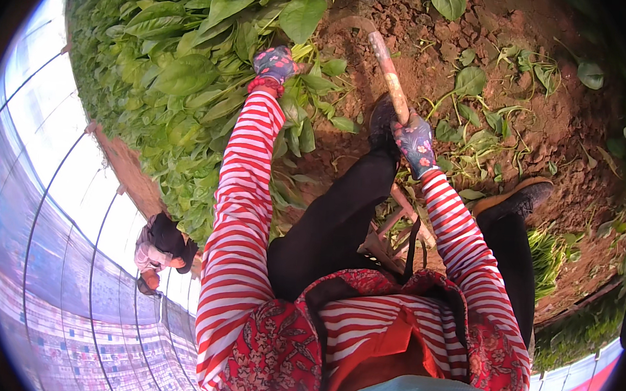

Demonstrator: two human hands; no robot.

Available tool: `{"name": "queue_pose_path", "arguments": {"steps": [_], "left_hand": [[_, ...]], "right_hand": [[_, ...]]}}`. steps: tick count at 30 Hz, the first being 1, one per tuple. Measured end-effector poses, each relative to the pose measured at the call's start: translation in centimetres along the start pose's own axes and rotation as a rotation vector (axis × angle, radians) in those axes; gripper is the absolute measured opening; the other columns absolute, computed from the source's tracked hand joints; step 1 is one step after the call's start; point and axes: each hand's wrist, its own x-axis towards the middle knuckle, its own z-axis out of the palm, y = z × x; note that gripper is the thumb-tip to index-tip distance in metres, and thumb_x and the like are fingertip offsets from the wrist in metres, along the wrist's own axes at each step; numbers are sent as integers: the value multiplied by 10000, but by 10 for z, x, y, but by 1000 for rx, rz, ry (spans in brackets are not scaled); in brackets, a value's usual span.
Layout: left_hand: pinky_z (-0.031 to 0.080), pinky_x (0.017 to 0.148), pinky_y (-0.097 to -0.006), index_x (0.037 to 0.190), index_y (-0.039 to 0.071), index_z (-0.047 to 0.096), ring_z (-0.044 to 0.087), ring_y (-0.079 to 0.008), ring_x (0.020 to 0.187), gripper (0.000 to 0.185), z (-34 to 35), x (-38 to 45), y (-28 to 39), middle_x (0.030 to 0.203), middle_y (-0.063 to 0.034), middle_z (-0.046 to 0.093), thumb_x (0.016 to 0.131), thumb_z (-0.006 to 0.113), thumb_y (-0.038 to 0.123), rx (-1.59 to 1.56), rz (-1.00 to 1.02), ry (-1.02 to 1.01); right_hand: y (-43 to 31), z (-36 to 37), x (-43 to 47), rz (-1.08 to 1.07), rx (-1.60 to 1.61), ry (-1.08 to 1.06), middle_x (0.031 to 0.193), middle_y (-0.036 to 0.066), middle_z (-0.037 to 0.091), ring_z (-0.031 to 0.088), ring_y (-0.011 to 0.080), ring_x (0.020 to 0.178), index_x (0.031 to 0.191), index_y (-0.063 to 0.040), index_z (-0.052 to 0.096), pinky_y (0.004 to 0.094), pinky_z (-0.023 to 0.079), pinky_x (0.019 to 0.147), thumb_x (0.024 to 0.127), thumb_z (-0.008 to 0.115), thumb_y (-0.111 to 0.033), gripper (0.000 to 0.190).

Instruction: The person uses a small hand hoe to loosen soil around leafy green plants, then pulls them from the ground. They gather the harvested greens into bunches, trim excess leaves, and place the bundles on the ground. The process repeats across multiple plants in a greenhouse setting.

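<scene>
My left hand (276, 64), in a dark floral glove, is closed around the stems of spinach plants (302, 18) at the edge of a dense leafy bed. My right hand (414, 142), in a matching glove, grips the handle of a sickle-like hand tool (388, 71). Its curved metal head (350, 23) reaches left over the soil and blends into it, so the blade's shape is unclear. The tool is apart from my left hand. Loose spinach leaves (482, 114) lie on the brown soil right of my right hand.
Between my legs stands a low wooden stool frame (391, 227). My shoes (514, 197) rest on the soil, near a heap of cut spinach (548, 261). Another person (162, 245) bends at the bed's far edge. Plastic greenhouse sheeting (64, 223) on curved ribs rises at left.
</scene>
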Motion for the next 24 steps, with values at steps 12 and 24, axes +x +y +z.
{"name": "queue_pose_path", "arguments": {"steps": [12,24], "left_hand": [[529,753,-387,921,156,717,675,-263,860,318,36,-15,3,912,-78,698,671,732,351,53,12,25],[514,605,-388,777,107,663,655,-289,722,121,85,-20,7,780,-112,662,786,549,148,-194,138,457]], "right_hand": [[-11,10,14,-12,-3,-59,677,183,618,631,356,651,869,14,574,417,496,579,789,612,-200,232],[-46,5,27,-206,-579,-81,854,188,643,641,363,809,992,-10,563,453,512,693,785,602,-224,300]]}}
